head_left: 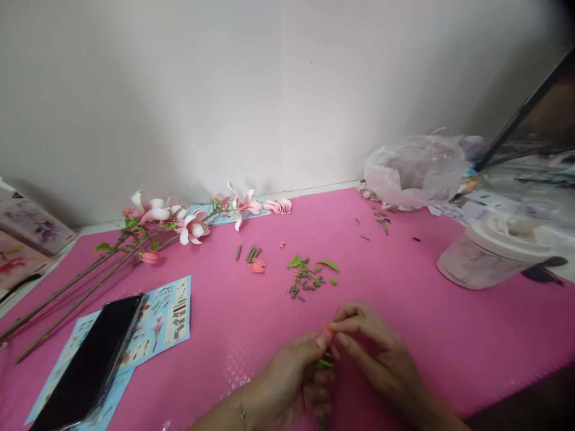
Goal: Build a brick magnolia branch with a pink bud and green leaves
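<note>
Near the front edge of the pink mat, my left hand (pixel 299 374) is closed around a small flower stem piece with green leaf parts (pixel 324 361). A coral-pink flower bud (pixel 329 334) sits at its top, between both hands. My right hand (pixel 381 353) pinches that bud with thumb and fingers from the right. Much of the stem is hidden in the left palm. Ahead of the hands lies a loose pile of brown and green small parts (pixel 308 278). A coral petal piece (pixel 257 266) rests beside several brown stem pieces (pixel 251 254).
Assembled pink magnolia branches (pixel 153 218) lie at the left. A black phone (pixel 92 359) covers part of a blue instruction sheet (pixel 177 311). Pale pink petals (pixel 279 206) lie by the wall. At the right stand a lidded cup (pixel 487 257) and a plastic bag (pixel 415 170).
</note>
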Tool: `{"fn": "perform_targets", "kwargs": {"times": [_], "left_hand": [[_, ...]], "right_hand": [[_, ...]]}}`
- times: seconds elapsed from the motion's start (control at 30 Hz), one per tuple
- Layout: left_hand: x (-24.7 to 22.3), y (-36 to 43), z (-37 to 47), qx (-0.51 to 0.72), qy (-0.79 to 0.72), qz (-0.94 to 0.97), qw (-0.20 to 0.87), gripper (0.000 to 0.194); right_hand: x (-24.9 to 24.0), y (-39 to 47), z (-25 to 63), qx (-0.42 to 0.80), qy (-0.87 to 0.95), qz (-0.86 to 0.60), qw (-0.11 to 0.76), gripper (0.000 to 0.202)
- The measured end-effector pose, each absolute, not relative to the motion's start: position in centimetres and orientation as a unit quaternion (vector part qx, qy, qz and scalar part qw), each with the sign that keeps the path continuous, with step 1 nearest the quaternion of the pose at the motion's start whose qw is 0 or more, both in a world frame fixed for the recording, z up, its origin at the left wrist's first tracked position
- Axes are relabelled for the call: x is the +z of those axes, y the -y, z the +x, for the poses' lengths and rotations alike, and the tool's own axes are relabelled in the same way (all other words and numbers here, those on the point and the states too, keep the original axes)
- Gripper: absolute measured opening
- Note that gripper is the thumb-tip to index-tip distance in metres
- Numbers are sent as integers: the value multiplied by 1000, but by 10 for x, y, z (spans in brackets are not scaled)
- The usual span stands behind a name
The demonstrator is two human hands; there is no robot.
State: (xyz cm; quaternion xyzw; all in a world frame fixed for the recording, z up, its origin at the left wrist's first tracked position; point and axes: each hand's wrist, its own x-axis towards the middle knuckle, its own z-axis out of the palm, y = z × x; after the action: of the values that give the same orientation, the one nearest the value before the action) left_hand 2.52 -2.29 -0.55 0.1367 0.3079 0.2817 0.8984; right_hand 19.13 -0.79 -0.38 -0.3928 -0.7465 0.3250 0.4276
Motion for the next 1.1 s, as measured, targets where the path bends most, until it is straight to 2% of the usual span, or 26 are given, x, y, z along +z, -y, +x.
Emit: {"fn": "perform_targets", "kwargs": {"times": [0.53, 0.73, 0.9, 1.1], "left_hand": [[-7, 20, 25, 286, -287, 146, 902, 22], [-17, 17, 20, 271, -245, 144, 920, 27], [-24, 18, 21, 308, -172, 155, 923, 20], [-21, 19, 23, 324, -191, 163, 912, 21]], "right_hand": [[-5, 7, 190, 369, 731, -410, 401, 13], [-5, 9, 191, 357, 728, -412, 415, 19], [0, 9, 189, 400, 707, -405, 420, 19], [-3, 9, 190, 381, 700, -388, 463, 13]]}}
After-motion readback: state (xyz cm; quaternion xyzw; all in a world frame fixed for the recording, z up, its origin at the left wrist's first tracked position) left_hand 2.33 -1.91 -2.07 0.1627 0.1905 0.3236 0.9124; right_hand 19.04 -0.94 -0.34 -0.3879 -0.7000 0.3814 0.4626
